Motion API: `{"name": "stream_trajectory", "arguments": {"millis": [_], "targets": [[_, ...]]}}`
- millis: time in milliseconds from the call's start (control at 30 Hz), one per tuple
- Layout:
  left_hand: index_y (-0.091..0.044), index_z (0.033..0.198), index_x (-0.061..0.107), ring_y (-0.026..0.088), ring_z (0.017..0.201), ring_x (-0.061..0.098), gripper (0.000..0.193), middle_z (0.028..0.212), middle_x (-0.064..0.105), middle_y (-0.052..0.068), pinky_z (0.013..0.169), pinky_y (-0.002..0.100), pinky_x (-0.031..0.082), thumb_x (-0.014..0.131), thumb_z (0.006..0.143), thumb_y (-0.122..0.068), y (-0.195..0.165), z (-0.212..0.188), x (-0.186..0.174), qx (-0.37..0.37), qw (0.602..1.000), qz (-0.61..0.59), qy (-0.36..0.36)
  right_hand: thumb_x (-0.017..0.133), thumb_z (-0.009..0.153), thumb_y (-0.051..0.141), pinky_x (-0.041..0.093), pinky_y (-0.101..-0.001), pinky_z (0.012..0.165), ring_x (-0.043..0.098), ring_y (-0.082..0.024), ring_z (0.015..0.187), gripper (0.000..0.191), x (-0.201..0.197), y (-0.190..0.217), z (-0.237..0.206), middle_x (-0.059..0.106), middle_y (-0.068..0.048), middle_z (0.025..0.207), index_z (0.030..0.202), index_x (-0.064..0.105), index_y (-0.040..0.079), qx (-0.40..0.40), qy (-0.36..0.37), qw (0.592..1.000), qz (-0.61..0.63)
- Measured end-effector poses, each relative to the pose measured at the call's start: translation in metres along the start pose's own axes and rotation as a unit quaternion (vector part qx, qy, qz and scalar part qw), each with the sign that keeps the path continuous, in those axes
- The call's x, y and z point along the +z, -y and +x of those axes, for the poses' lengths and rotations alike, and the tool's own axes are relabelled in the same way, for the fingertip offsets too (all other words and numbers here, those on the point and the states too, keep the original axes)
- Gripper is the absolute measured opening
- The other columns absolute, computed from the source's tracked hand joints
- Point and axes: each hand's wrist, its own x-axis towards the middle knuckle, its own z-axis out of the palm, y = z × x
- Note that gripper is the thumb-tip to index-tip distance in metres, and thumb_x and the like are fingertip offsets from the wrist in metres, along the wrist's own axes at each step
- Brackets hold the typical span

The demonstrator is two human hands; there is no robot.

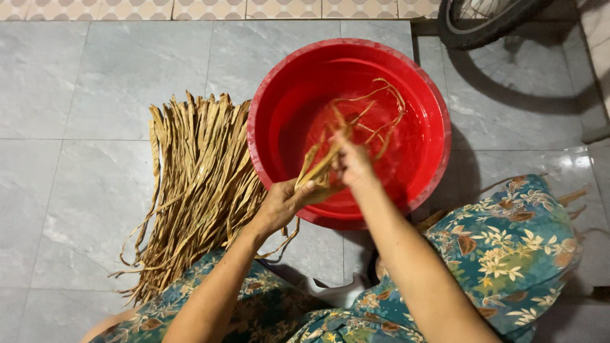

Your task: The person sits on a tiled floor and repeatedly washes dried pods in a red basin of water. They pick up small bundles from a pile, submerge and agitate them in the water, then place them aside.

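Landmark: red basin (279, 89) on the grey tiled floor (76, 82). At the basin's near rim, the left hand (283, 204) is closed around a bunch of dried leaf strips (318, 166). Just beyond, over the basin's water, the right hand (353, 162) pinches the same strips, whose far ends trail into the basin. Left of the basin, touching its wall, lies a pile of strips (197, 190). Beyond the basin's right side stands a wheel (483, 22).

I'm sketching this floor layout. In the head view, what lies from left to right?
Pile of dried brown strips → left hand → right hand in the red basin → bicycle wheel.
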Motion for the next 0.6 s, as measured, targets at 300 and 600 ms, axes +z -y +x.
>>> {"name": "stream_trajectory", "arguments": {"millis": [300, 600], "targets": [[-0.006, 0.112, 0.08, 0.016, 0.094, 0.073, 0.052, 0.099, 0.081, 0.011, 0.085, 0.032, 0.056, 0.052, 0.099, -0.047, -0.031, -0.024, -0.023, -0.056, 0.996, 0.026, -0.06, 0.063, 0.096, 0.054, 0.035, -0.0213, 0.047, 0.045, -0.006, 0.053, 0.035, -0.079, 0.06, 0.027, 0.063, 0.005, 0.077, 0.101, 0.068, 0.02, -0.126, 0.019, 0.973, 0.194], [0.004, 0.107, 0.077, 0.021, 0.086, 0.067, 0.058, 0.097, 0.075, 0.018, 0.073, 0.033, 0.054, 0.048, 0.106, -0.046, 0.007, 0.008, -0.008, -0.023, 0.999, 0.03, 0.009, 0.076, 0.085, 0.048, 0.061, -0.0276, 0.074, 0.073, -0.014, 0.085, 0.045, 0.037, 0.01, -0.064, 0.075, -0.005, 0.095, 0.103, 0.073, 0.007, 0.066, 0.326, 0.942, -0.034]]}}
